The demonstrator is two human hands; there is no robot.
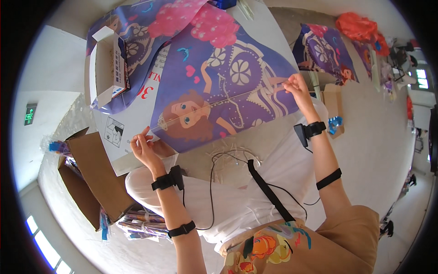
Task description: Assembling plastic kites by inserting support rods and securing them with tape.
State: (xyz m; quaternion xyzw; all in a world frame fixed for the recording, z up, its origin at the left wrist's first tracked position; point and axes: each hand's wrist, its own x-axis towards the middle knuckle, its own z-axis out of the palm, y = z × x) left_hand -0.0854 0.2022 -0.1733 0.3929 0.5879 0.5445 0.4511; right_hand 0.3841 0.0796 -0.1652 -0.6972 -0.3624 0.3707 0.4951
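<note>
White trousers point(200, 196) and a tan top with a flowered front point(269, 249) lay nearest, with loose clear strips point(219, 164) scattered on the floor between the knees. Beyond them, the person's left hand point(147, 148) appeared to pinch one end of a thin transparent strip point(228, 99), thumb and forefinger drawn together at the near-left edge of a purple cartoon-princess sheet point(239, 43). The right hand point(299, 89) had its thumb and forefinger closed on the other end, at the sheet's right side, so the strip ran nearly straight across the printed figure; whether it touched the print could not be told. It looked very light and springy, perhaps slick and easily bent, best held by its tips and kept level. The sheet seemed thin and limp, likely to crease or slide, and better steadied at its margins. Beneath it was a white printed board point(104, 148). To the left stood an open brown carton point(102, 171); farther up the board, an open white box point(101, 68) rested on another princess print. Farthest off, at the upper right, lay a similar sheet point(321, 50) and a red plastic bag point(358, 27).
</note>
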